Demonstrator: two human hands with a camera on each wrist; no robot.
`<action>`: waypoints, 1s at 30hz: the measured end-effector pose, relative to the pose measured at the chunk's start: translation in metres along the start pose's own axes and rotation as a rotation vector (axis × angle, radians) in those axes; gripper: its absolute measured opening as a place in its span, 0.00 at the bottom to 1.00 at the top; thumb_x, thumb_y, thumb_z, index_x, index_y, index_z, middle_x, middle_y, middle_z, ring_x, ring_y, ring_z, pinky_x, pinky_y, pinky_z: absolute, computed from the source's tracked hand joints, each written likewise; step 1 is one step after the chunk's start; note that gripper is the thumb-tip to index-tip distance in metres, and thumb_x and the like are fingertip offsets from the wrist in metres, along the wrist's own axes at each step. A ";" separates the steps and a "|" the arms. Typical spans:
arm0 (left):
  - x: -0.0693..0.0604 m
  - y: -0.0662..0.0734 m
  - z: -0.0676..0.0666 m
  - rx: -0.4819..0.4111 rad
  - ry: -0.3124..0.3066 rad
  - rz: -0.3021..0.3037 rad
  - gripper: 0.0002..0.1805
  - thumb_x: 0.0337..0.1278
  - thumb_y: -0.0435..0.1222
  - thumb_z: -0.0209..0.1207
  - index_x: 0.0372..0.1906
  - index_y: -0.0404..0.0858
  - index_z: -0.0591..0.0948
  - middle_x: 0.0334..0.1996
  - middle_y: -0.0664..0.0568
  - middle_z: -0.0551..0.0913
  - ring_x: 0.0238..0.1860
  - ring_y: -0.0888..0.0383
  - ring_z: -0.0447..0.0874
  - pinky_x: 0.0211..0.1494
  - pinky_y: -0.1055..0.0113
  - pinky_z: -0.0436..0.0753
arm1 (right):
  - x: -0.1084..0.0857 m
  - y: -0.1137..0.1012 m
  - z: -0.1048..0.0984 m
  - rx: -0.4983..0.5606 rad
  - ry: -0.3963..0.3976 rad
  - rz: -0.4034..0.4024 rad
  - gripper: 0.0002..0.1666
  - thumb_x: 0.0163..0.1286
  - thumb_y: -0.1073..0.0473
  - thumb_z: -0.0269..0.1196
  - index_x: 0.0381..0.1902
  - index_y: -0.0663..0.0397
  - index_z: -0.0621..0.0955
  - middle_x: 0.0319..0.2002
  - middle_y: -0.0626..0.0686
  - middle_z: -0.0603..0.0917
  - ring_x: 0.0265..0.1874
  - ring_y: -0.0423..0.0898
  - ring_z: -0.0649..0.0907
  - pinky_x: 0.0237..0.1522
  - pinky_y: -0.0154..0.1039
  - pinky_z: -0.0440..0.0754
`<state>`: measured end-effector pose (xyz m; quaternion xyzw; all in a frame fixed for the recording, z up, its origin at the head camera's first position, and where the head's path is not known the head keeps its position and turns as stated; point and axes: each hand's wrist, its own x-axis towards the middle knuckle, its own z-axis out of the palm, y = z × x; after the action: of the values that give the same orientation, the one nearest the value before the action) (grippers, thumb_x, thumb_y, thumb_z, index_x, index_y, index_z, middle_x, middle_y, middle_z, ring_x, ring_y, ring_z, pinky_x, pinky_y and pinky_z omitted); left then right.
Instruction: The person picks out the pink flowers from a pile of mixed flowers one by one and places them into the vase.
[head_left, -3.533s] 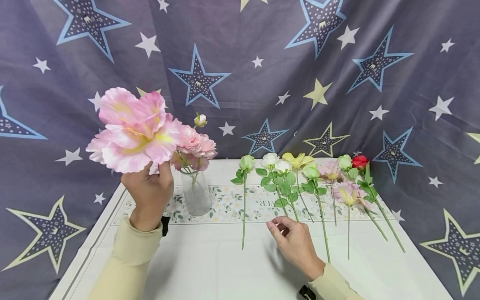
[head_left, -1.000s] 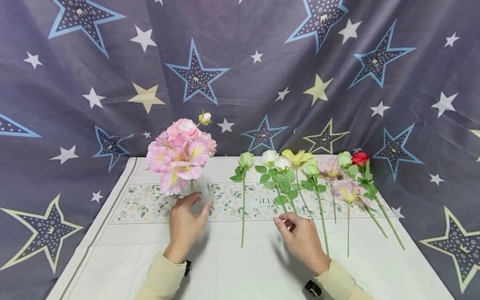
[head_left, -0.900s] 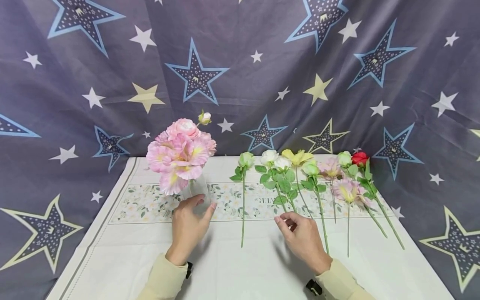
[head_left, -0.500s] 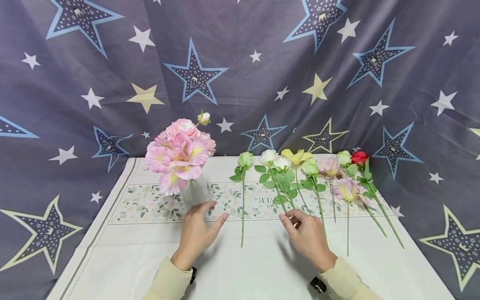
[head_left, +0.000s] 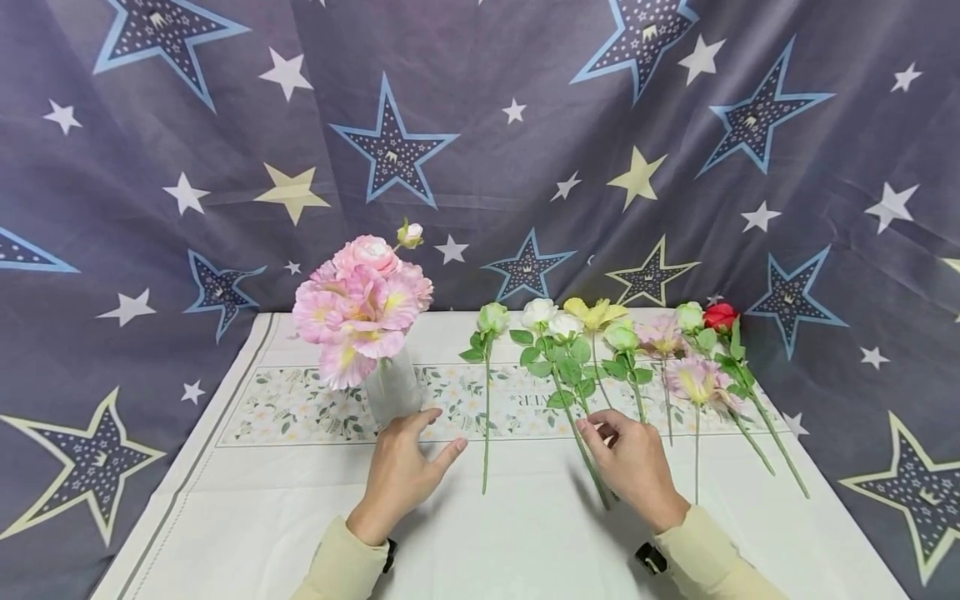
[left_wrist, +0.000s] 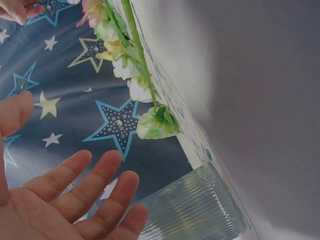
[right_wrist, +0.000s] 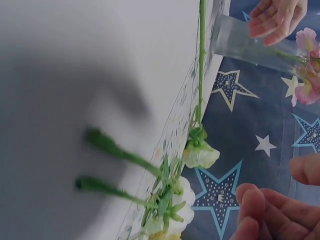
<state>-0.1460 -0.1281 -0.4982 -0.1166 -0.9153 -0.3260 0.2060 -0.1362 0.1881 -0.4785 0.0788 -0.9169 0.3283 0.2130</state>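
Note:
A ribbed clear glass vase at left holds large pink-and-yellow flowers, a rounder pink bloom and a small bud. Just in front of the vase, my left hand hovers with fingers spread and nothing in it; its palm shows in the left wrist view. My right hand is above the stems of two white roses, fingers loosely bent, thumb apart from them. The right wrist view shows nothing between its fingertips. A single green rose lies between the hands.
Right of the white roses lie a yellow flower, a green rose, pink flowers and a red rose. A floral runner crosses the white table. A star-patterned curtain hangs behind.
The large pink flower that my left hand held up earlier now stands in the vase. That hand has let go and moved down and right. My right hand has shifted slightly right, uncovering stem ends.

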 end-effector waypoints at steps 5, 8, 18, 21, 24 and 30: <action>-0.001 -0.001 0.000 0.006 -0.005 0.006 0.33 0.49 0.51 0.77 0.57 0.37 0.85 0.49 0.43 0.88 0.49 0.42 0.84 0.54 0.46 0.79 | 0.005 0.008 -0.006 -0.064 0.021 -0.024 0.09 0.71 0.53 0.69 0.36 0.53 0.88 0.20 0.42 0.82 0.14 0.32 0.75 0.20 0.33 0.76; -0.002 -0.003 -0.001 0.013 -0.008 0.003 0.34 0.49 0.52 0.77 0.58 0.36 0.84 0.51 0.42 0.87 0.50 0.40 0.83 0.56 0.45 0.79 | 0.008 0.015 -0.009 -0.085 0.026 -0.024 0.09 0.71 0.54 0.69 0.36 0.54 0.88 0.20 0.43 0.82 0.13 0.32 0.74 0.20 0.35 0.75; -0.004 -0.007 -0.005 0.012 -0.027 -0.018 0.35 0.50 0.53 0.76 0.59 0.37 0.84 0.54 0.40 0.86 0.53 0.38 0.83 0.59 0.42 0.77 | 0.023 0.039 -0.020 -0.166 0.022 0.015 0.11 0.68 0.54 0.71 0.38 0.58 0.88 0.23 0.50 0.86 0.13 0.38 0.75 0.20 0.43 0.76; -0.005 -0.007 -0.005 0.013 -0.031 -0.023 0.35 0.50 0.53 0.76 0.59 0.37 0.84 0.54 0.40 0.86 0.53 0.38 0.83 0.59 0.42 0.77 | 0.027 0.047 -0.024 -0.186 0.019 0.031 0.11 0.69 0.54 0.70 0.37 0.58 0.87 0.22 0.49 0.86 0.14 0.39 0.77 0.21 0.44 0.77; -0.005 -0.008 -0.005 0.015 -0.036 -0.028 0.35 0.50 0.54 0.76 0.59 0.37 0.84 0.53 0.40 0.86 0.52 0.38 0.83 0.58 0.41 0.77 | 0.030 0.052 -0.028 -0.200 0.002 0.053 0.12 0.70 0.54 0.69 0.37 0.58 0.87 0.22 0.49 0.86 0.15 0.40 0.77 0.21 0.44 0.77; -0.007 -0.008 -0.005 0.002 -0.044 -0.026 0.36 0.48 0.53 0.77 0.59 0.36 0.83 0.53 0.39 0.86 0.53 0.37 0.82 0.59 0.40 0.76 | 0.038 0.063 -0.036 -0.229 -0.016 0.098 0.14 0.71 0.54 0.68 0.40 0.61 0.87 0.23 0.51 0.86 0.17 0.43 0.80 0.21 0.45 0.77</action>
<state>-0.1415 -0.1383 -0.5022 -0.1116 -0.9213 -0.3250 0.1820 -0.1756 0.2597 -0.4728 0.0117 -0.9527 0.2311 0.1970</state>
